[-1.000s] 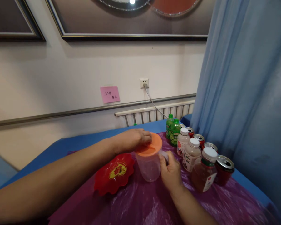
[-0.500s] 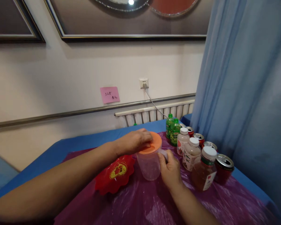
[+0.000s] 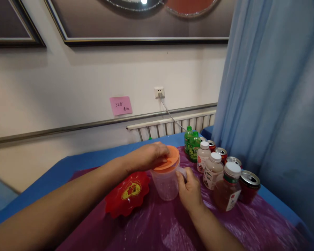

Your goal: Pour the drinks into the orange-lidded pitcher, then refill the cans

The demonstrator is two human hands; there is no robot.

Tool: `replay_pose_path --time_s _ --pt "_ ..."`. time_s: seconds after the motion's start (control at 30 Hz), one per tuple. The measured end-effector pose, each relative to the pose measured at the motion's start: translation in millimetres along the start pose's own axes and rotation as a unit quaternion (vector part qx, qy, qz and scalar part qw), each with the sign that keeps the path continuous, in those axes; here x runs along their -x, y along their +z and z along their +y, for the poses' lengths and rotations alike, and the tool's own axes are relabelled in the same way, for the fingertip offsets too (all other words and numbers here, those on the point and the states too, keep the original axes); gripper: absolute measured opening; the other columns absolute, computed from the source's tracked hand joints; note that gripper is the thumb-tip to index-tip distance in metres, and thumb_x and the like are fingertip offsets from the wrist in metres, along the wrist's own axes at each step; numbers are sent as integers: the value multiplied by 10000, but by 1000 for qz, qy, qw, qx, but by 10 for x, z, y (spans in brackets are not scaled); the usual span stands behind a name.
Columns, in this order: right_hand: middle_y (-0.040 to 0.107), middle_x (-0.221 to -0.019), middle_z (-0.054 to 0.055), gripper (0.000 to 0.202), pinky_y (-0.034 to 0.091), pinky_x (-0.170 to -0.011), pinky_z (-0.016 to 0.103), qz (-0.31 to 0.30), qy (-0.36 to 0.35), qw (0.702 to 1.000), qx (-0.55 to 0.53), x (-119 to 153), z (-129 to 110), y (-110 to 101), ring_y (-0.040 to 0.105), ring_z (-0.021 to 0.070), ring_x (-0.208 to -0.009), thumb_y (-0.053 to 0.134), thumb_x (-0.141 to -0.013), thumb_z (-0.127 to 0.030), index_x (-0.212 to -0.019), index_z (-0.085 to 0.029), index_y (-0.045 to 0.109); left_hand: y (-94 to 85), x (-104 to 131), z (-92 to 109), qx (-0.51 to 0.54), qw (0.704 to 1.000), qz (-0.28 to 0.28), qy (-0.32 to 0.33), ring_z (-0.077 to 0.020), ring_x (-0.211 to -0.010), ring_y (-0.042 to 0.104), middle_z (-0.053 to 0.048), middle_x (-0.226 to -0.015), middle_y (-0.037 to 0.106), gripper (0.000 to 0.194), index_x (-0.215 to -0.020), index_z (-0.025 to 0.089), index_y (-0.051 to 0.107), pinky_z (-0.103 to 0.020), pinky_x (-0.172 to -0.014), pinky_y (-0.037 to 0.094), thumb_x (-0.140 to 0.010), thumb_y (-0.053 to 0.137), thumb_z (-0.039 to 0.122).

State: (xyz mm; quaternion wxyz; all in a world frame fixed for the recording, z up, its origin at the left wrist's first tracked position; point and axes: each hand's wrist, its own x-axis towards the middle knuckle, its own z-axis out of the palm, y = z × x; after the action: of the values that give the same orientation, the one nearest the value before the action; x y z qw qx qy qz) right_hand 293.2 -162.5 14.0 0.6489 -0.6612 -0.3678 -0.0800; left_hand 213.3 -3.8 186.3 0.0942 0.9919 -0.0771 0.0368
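Head view: At the center of the frame, a left hand [image 3: 154, 154] grips an orange lid [image 3: 174, 152], tilted at the mouth of a translucent jug [image 3: 166, 188], while the right hand [image 3: 190, 188] is closed around the jug's handle [image 3: 182, 171]. The left fingertips are partly hidden. The jug appears to stand upright on crinkled purple plastic [image 3: 170, 230], in the lower center. A lid caught askew on the rim could jerk loose or tip the jug if the hands pull unevenly, and the loose plastic, by appearance slick, could let the base slide. Just left of the jug, beneath the left forearm, a red scalloped dish [image 3: 137, 202] sits where a dropped lid or a lowered wrist might knock it. To the right, white-capped bottles [image 3: 212, 176], green bottles [image 3: 195, 150] and open-topped cans [image 3: 248, 190] crowd the space beyond the right hand, limiting any swing that way; a careless elbow could topple the front row. A blue curtain [image 3: 272, 104] hangs along the right side of the frame.
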Motion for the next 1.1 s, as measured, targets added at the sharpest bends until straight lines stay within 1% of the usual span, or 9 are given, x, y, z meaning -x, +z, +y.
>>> replay_pose_path --time_s 0.23,0.33,0.47,0.57,0.67,0.77,0.9,0.97,1.1 --pt "597 -641 -16 317 333 -551 254 -12 25 1000 -15 10 -14 -29 534 160 -578 499 -989 -487 -785 -245 511 23 10 52 39 999 24 -2 -192 -982 646 -72 -1060 720 168 -1068 193 676 -335 -890 515 -969 548 240" --pt "591 -647 -21 334 334 -568 258 -41 47 998 -25 0 -17 -53 522 157 -587 498 -982 -515 -788 -243 505 146 150 75 75 988 116 -71 -247 -1168 630 -107 -1263 687 312 -1254 206 625 -433 -1036 491 -965 571 310" --pt "594 -667 -24 362 349 -580 253 -73 61 995 -31 -40 -13 -61 510 147 -600 482 -978 -545 -789 -237 505 418 439 72 165 929 235 -233 -360 -1388 510 -168 -1510 535 746 -1445 195 494 -541 -1152 409 -829 719 551" --pt "592 -667 -28 381 379 -587 251 -84 57 994 -27 -34 8 -65 512 145 -604 456 -988 -561 -798 -235 510 642 562 105 232 900 247 -272 -418 -1481 387 -208 -1621 389 1144 -1555 172 359 -578 -1215 313 -623 873 592" --pt "590 -652 -27 394 411 -596 267 -108 52 993 -19 -6 30 -126 528 158 -601 446 -994 -570 -807 -234 532 844 540 180 267 874 290 -286 -418 -1504 346 -223 -1636 352 1252 -1583 150 296 -571 -1238 271 -562 923 515" --pt "687 -849 44 360 488 -720 327 -102 12 994 37 -52 -20 -284 632 209 -770 470 -997 -540 -958 -212 615 999 450 253 297 841 335 -303 -396 -1504 352 -214 -1631 360 1271 -1599 164 237 -560 -1236 278 -566 930 426" --pt "662 -1229 147 359 463 -994 432 -10 -151 979 135 -375 -300 -470 604 274 -1162 533 -986 -454 -1206 -183 615 1111 370 306 334 811 358 -321 -381 -1499 365 -233 -1619 367 1327 -1615 139 143 -543 -1233 291 -575 926 396" --pt "693 -1173 121 277 458 -998 396 -85 -194 961 179 -602 -484 -452 624 250 -1124 522 -997 -389 -1140 -196 660 1131 361 321 342 802 364 -327 -390 -1488 379 -244 -1603 387 1330 -1612 126 142 -547 -1222 310 -573 927 397" --pt "741 -1064 70 229 465 -887 307 -297 -128 886 331 -936 -736 -263 663 208 -999 528 -990 -301 -1044 -206 729 1143 376 345 340 793 376 -337 -407 -1443 443 -245 -1544 464 1292 -1602 116 168 -562 -1186 360 -584 916 384"
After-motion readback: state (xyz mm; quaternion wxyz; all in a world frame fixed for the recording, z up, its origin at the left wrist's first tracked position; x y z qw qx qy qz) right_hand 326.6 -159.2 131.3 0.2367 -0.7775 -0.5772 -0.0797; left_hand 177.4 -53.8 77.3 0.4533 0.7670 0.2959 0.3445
